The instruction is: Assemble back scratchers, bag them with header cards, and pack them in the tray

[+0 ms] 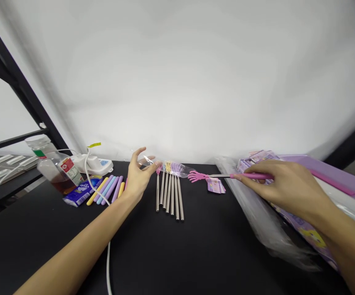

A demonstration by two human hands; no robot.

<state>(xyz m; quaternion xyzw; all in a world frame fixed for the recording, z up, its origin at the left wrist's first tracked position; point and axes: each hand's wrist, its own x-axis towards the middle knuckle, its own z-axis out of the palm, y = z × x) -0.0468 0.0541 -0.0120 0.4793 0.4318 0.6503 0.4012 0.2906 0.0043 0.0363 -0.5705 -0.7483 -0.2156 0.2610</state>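
Note:
My right hand grips the pink handle of a back scratcher. The scratcher lies level, its metal rod and pink hand-shaped head pointing left. My left hand pinches a clear plastic sleeve that stretches right to the scratcher's head. Whether the fingertips of that head are inside the sleeve or just beside it, I cannot tell. Below the sleeve, several metal rods with coloured heads lie side by side. Several pastel handles lie left of my left hand, partly hidden by it. Small pink printed cards sit under the scratcher's rod.
On the right, a pile of clear plastic sleeves lies against a purple printed box. A bottle of brown liquid, a blue packet and a white power strip stand at left. A white cable crosses the black table.

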